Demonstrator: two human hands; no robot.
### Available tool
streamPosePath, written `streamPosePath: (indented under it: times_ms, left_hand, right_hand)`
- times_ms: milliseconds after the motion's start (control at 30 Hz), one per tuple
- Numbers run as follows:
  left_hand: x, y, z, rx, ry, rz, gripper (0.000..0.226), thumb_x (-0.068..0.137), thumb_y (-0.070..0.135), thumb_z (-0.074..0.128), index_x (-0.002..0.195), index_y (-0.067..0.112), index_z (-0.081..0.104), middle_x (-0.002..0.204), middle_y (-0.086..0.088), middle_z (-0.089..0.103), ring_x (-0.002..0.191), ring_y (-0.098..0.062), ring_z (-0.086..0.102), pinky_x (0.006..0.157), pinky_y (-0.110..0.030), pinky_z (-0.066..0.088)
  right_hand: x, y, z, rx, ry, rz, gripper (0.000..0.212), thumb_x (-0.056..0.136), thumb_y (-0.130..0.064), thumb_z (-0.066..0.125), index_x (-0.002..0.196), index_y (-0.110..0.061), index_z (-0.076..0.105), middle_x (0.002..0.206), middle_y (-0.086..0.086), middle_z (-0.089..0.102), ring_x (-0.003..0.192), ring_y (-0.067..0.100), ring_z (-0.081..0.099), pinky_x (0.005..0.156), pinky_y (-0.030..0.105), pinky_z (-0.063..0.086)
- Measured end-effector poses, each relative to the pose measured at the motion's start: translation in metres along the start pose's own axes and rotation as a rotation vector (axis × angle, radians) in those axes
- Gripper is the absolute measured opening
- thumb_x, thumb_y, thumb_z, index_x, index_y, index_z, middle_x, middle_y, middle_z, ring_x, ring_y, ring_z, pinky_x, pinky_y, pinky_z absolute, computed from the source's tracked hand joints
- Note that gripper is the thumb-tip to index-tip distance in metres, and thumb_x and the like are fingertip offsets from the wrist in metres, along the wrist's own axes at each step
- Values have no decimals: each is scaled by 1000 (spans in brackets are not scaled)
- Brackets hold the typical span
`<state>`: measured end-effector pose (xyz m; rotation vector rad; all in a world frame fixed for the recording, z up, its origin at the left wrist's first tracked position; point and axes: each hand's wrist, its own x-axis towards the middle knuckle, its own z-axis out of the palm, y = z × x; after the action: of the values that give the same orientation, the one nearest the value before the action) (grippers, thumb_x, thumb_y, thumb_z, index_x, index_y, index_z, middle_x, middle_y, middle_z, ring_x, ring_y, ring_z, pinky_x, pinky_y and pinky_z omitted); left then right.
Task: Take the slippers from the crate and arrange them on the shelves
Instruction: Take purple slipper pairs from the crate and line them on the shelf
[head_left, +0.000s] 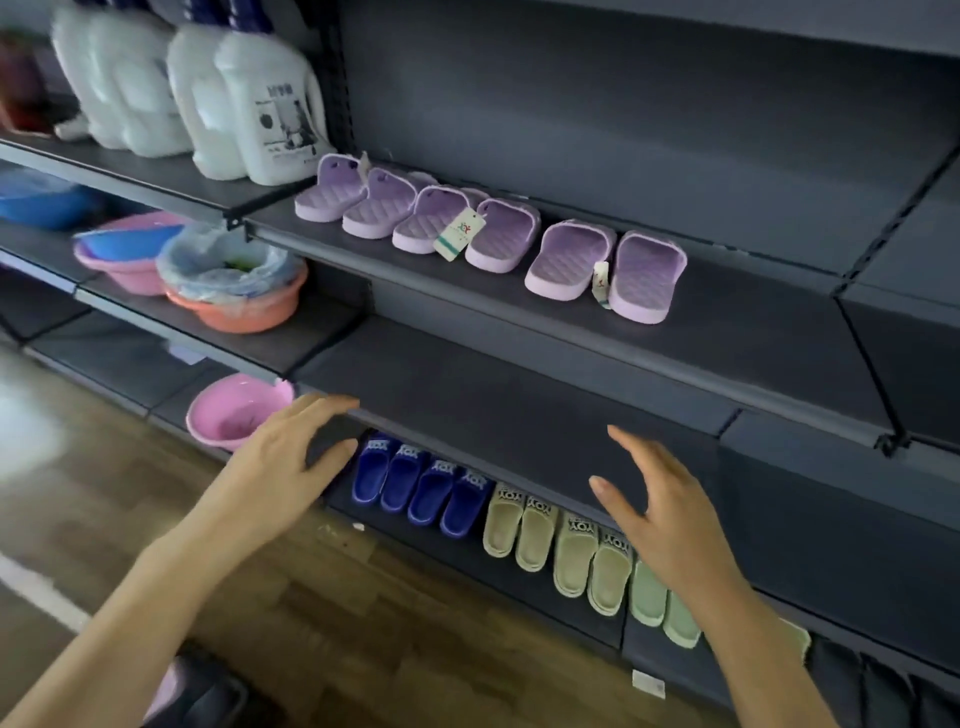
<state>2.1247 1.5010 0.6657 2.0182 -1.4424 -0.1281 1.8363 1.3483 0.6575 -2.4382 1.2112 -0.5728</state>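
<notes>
Several lilac slippers (488, 234) stand in a row on the upper dark shelf (675, 338), some with paper tags. The middle shelf (493, 410) below it is bare. On the bottom shelf stand several dark blue slippers (415, 483), then beige slippers (550, 540), then pale green ones (660, 603). My left hand (283, 467) hovers with fingers spread at the middle shelf's front left edge, holding nothing. My right hand (670, 509) is raised with fingers spread in front of the same shelf, also holding nothing. A dark crate (208, 691) shows at the bottom left, with something lilac at its edge.
White detergent jugs (260, 98) stand on the upper left shelf. Pink, blue and orange plastic basins (234, 291) fill the left shelves, one pink basin (234, 410) low down. Wooden floor (363, 623) lies below. More dark shelving runs off to the right.
</notes>
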Motion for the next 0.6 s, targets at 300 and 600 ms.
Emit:
streamPosePath:
  times_ms: [300,600]
  left_hand:
    - [-90,-73,-73,93,92,-145,36,89,24,58,124,16,56,117,4,56,107,-22,55,87,-37,47]
    - [-208,-147,-180,152,190,-342,37,89,31,52,122,16,57,118,-1,59,103,-21,57,90,-23,36]
  right_hand:
    - [0,-104,62,0,-150,-200,53,91,-39,51,140,-24,38,139,-7,44,127,12,40,103,33,33]
    - [-33,-262,142,53,-270,-416,52,91,-34,54,139,-22,40,136,-5,48,125,15,43,104,34,35]
